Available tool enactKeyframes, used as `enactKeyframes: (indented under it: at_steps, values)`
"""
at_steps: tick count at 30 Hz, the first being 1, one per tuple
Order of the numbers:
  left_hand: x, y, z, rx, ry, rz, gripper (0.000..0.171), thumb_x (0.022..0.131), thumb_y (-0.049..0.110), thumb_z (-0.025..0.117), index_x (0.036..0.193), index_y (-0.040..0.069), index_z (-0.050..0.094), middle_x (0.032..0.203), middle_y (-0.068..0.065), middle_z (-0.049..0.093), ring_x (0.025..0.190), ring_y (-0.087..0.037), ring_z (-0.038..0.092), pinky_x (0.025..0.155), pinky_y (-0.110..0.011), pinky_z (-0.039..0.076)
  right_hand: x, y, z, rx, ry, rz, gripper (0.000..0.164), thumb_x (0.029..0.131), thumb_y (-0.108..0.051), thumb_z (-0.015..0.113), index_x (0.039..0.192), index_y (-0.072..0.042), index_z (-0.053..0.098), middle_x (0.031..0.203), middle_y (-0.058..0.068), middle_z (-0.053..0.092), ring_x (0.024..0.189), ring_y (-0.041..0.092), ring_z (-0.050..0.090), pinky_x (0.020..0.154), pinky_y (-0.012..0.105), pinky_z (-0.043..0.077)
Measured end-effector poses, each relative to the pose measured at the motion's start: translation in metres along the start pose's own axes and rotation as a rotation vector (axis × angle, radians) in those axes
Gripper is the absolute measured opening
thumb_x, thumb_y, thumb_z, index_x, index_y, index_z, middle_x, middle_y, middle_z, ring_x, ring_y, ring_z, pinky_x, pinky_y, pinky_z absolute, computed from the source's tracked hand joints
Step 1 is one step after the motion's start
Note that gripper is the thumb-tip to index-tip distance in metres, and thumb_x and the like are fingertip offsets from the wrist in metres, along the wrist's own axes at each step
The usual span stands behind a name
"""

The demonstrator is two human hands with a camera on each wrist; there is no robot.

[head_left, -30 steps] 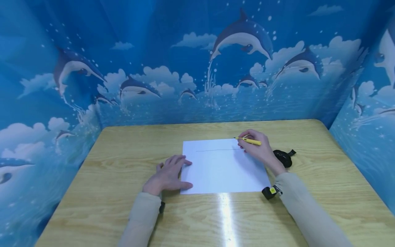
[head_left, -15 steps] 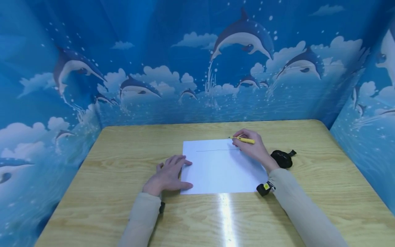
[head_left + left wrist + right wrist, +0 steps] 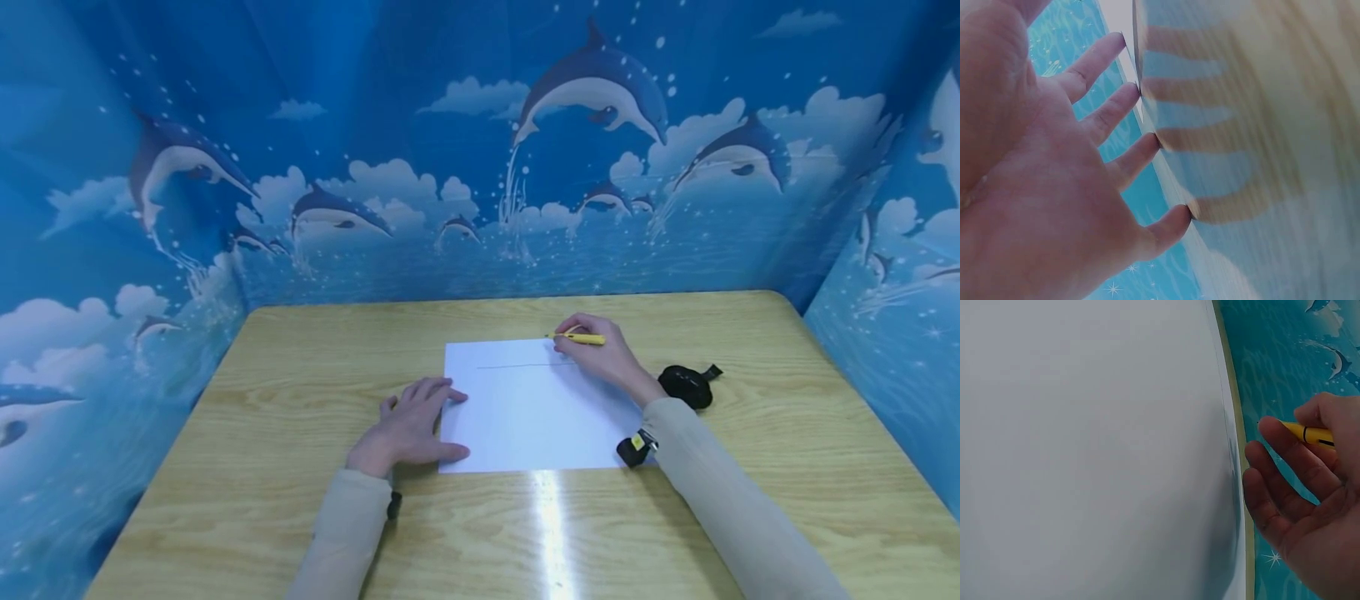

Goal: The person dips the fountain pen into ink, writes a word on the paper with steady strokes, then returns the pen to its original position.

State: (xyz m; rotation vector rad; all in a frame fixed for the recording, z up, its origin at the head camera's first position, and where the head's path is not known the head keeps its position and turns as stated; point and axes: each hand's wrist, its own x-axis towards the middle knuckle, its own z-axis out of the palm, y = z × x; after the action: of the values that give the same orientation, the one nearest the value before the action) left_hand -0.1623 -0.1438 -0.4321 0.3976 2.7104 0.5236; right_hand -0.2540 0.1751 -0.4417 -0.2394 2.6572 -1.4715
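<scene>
A white sheet of paper (image 3: 525, 425) lies on the wooden table, with a thin dark line (image 3: 517, 366) running across its upper part. My left hand (image 3: 408, 429) rests at the sheet's left edge, fingers spread, thumb and a fingertip on the paper. In the left wrist view the fingertips (image 3: 1147, 140) touch the tabletop. My right hand (image 3: 596, 350) pinches a yellow pen (image 3: 585, 338) over the paper's far right part. The pen's tip points left, near the far edge. In the right wrist view the pen (image 3: 1317, 436) sits between thumb and index finger.
A black rounded object with a short strap (image 3: 686, 387) lies on the table (image 3: 285, 400) right of the paper. Behind the table's far edge hangs a blue dolphin-print curtain (image 3: 420, 217), which also runs along both sides.
My right hand has moved left above the paper with the pen in its grip. The left hand stays where it was.
</scene>
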Motion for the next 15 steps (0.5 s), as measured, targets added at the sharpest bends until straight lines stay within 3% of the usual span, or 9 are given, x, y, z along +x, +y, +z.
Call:
enactKeyframes:
  at_steps: [6, 15]
  values:
    - [0.0002, -0.0002, 0.0011, 0.001, 0.003, 0.0, 0.071, 0.084, 0.052, 0.08, 0.146, 0.029, 0.053, 0.167, -0.002, 0.03, 0.154, -0.039, 0.025, 0.113, -0.075, 0.022, 0.0048, 0.0017, 0.0026, -0.031, -0.038, 0.002, 0.026, 0.098, -0.03, 0.068, 0.116, -0.012, 0.071, 0.127, 0.01, 0.068, 0.12, 0.029, 0.063, 0.103, 0.05, 0.048]
    - [0.0002, -0.0004, 0.0013, 0.002, 0.01, -0.008, 0.071, 0.083, 0.051, 0.081, 0.145, 0.03, 0.053, 0.167, -0.002, 0.03, 0.155, -0.039, 0.024, 0.114, -0.075, 0.02, 0.0095, 0.0024, 0.0051, -0.037, -0.062, 0.022, 0.026, 0.099, -0.032, 0.067, 0.116, -0.014, 0.071, 0.129, 0.011, 0.067, 0.124, 0.032, 0.06, 0.107, 0.054, 0.045]
